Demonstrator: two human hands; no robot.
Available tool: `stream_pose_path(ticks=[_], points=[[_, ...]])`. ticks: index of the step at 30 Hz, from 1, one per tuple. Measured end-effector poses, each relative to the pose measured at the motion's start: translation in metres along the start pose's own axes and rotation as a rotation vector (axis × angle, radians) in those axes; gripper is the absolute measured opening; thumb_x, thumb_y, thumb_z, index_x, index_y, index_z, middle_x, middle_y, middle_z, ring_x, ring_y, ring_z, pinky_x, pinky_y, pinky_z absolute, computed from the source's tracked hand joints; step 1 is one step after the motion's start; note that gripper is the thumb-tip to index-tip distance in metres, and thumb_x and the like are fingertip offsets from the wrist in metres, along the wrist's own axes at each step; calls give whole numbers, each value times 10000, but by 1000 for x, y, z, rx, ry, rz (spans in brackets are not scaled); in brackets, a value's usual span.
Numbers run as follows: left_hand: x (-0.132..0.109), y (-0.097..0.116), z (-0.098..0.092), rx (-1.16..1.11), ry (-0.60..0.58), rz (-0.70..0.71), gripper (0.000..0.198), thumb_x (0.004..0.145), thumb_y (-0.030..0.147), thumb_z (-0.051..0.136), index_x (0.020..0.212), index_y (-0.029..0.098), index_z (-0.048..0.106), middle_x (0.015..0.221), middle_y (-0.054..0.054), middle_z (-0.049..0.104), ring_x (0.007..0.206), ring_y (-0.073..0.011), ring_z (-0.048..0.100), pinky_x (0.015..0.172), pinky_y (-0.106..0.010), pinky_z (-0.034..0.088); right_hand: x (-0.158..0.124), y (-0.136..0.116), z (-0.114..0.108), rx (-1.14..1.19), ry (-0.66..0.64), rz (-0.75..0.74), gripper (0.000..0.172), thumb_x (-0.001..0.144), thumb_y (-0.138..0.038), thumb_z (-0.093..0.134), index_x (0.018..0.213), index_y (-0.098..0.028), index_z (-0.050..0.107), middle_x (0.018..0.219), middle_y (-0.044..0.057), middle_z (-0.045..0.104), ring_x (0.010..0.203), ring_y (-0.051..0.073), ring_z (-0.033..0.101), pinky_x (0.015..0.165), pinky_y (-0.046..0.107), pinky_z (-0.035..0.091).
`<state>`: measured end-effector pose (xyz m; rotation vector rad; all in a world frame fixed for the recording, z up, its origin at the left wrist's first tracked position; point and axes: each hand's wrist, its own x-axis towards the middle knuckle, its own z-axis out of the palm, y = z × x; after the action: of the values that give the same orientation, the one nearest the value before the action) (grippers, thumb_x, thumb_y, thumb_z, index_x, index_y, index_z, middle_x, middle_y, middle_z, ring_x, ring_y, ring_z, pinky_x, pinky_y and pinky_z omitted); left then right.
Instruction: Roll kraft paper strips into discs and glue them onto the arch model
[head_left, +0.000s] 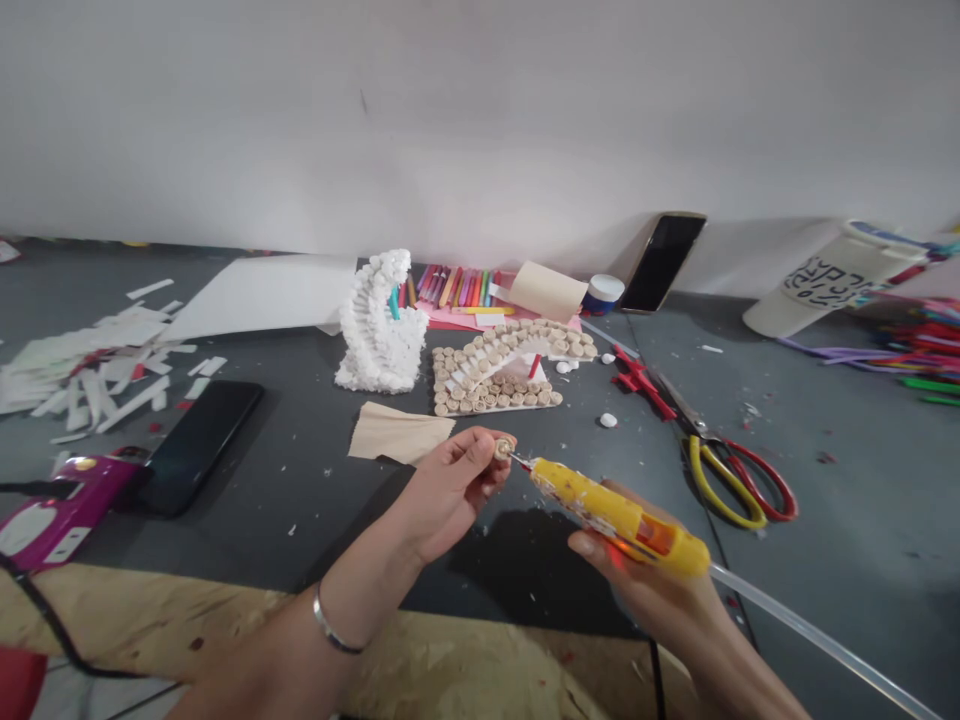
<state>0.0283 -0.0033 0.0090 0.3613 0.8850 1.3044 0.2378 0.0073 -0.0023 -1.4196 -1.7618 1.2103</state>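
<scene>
Left hand pinches a small round wooden disc in a narrow hold, just beside the nozzle of a yellow hot glue gun. The right hand holds the gun around its body, a long clear glue stick running out behind it. The step in hand looks like dabbing glue onto the disc, and the next move calls for a small, steady touch that keeps skin off the hot tip. Farther on, red-and-yellow scissors lie on the grey worktop, and beyond stand a staircase model of wooden discs and a white foam spiral.
</scene>
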Motion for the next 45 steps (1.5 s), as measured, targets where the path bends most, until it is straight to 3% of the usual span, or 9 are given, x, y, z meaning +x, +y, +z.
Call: stream_pose_path(ticks=[7,12,16,18,21,25,30,37,45], points=[[0,-2,0,-13,15,31,377,584,376,900,792,128,707,681,19,592,605,-49,516,590,-168,400,0,-2,-2,-40,-18,-21,360,691,-486,727,610,-229,490,575,-21,514,521,134,446,469,276,386],[2,-2,-5,-28,-3,56,356,661,398,856,814,118,699,673,8,574,606,-50,500,537,-140,369,1,1,-3,-38,-1,-37,321,685,-493,740,646,-232,557,604,5,597,548,162,535,481,277,448],[5,0,-10,-44,0,66,352,694,399,834,829,111,684,710,4,559,602,-46,487,513,-128,367,6,4,-1,71,96,-33,308,659,-489,743,765,-222,630,656,22,666,567,175,589,497,273,496],[7,2,-10,-54,7,99,335,701,381,832,809,108,671,717,6,544,600,-44,475,498,-122,366,10,3,-3,83,122,-2,300,644,-489,723,740,-218,637,647,22,662,547,164,572,487,269,486],[9,7,-9,-67,27,139,333,693,375,837,771,109,652,711,8,527,597,-49,465,481,-122,379,19,-3,-10,91,60,107,277,681,-484,640,666,-208,624,549,-8,568,466,123,484,423,240,402],[10,12,-7,-95,53,136,366,641,363,871,808,113,662,685,13,525,582,-55,463,477,-124,411,30,-3,-18,162,50,205,320,726,-500,599,759,-191,674,552,-19,536,455,103,433,412,229,353],[9,15,-9,-139,17,151,363,642,347,871,823,118,655,692,24,514,582,-53,462,477,-127,425,36,20,-19,258,74,152,407,805,-549,596,920,-172,698,861,65,692,600,121,510,520,249,415],[8,16,-10,-165,2,151,329,669,330,856,808,119,645,698,30,508,585,-51,469,477,-129,425,41,40,-23,395,30,138,406,779,-478,718,1080,-208,672,1059,61,683,859,179,611,731,290,476],[7,13,-10,-147,11,134,324,675,337,853,818,111,670,704,16,536,597,-50,477,492,-123,428,38,49,-27,668,43,159,442,720,-463,781,1073,-218,679,1166,78,661,1089,253,609,963,397,463]])
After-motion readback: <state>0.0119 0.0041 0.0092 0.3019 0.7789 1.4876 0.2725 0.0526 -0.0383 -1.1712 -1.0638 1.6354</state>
